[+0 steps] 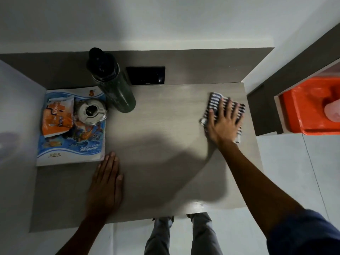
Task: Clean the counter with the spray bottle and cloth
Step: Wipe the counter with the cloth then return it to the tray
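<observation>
Cloth half hidden under spread right hand; left hand flat on counter

We have a single view, from the head, looking almost straight down on the counter from close above; its near edge runs along the bottom, the wall lies at the far side, floor shows to the right, and wide-angle bending curves the edges of the scene

The book cover reads "Ocean Whispers" and "GOLD".
</observation>
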Motion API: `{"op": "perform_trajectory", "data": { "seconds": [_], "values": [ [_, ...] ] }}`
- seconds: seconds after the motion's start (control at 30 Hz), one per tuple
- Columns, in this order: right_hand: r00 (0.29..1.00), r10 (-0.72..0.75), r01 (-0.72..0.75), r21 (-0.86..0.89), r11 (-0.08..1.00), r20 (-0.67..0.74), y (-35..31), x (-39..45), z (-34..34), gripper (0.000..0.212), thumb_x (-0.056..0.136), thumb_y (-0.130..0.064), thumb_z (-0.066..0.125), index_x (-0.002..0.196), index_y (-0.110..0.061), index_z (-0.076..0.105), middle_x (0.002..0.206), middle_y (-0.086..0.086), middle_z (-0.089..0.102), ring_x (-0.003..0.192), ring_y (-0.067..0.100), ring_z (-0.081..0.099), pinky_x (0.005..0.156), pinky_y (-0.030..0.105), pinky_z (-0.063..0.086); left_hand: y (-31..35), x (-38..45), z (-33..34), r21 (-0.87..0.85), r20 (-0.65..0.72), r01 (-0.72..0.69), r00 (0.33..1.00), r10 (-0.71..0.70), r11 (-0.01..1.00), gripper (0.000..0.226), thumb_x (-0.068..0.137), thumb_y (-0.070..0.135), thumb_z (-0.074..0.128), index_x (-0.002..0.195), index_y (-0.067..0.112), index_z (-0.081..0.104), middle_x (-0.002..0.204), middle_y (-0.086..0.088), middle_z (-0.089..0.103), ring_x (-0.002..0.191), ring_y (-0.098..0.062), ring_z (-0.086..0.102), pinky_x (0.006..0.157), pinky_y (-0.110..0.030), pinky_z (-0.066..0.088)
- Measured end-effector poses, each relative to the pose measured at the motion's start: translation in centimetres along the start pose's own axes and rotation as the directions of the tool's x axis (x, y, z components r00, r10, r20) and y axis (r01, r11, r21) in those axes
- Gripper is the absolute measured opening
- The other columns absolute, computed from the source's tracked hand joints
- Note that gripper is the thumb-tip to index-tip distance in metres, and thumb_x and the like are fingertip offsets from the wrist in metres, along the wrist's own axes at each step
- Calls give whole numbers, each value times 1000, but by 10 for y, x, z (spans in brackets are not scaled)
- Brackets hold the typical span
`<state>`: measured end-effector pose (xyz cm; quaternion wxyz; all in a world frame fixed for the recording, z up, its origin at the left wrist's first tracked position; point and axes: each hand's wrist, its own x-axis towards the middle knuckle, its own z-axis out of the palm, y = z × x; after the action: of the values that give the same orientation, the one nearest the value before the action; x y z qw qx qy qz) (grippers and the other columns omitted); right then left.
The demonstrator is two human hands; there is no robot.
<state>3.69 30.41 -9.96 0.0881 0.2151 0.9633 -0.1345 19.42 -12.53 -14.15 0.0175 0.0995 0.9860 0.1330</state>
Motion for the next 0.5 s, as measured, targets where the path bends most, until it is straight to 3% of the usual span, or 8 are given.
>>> {"op": "perform_trajectory", "data": {
  "seconds": [0.13, 0.27, 0.33, 0.5],
  "values": [
    [988, -147, 149, -39, 988, 45, -75, 4, 17, 76, 114, -61, 22, 179, -25, 3, 187, 8, -7, 173, 37, -11, 136, 66, -2, 5, 0, -3, -14, -29, 8, 1000, -8, 1000, 64, 114, 35, 34, 170, 5, 37, 180, -14, 35, 169, -30, 32, 139, -44, 21],
    [923, -373, 374, 7, 927, 94, -127, -54, 46, 77, 113, -65, 23, 179, -29, 5, 187, 8, -3, 173, 37, -4, 138, 64, -3, 10, 1, -10, -20, -17, 7, 1000, -7, 1000, 63, 112, 32, 37, 168, 2, 39, 178, -16, 37, 168, -33, 34, 139, -46, 22],
    [881, -468, 463, 79, 883, 74, -131, -104, 64, 75, 113, -64, 31, 178, -33, 11, 188, 5, 4, 173, 36, 5, 138, 63, -1, 11, 1, -13, -10, -13, 1, 1000, -2, 1000, 63, 113, 30, 35, 168, 1, 38, 179, -16, 35, 168, -33, 33, 143, -39, 12],
    [815, -578, 572, 113, 813, 34, -76, -207, 92, 79, 111, -68, 35, 178, -34, 10, 188, -1, -3, 174, 30, -4, 137, 62, 0, 11, 1, -12, 4, 11, 52, 999, -52, 999, 65, 112, 31, 31, 170, 4, 34, 179, -16, 35, 167, -33, 33, 142, -30, 0]
  ]
}}
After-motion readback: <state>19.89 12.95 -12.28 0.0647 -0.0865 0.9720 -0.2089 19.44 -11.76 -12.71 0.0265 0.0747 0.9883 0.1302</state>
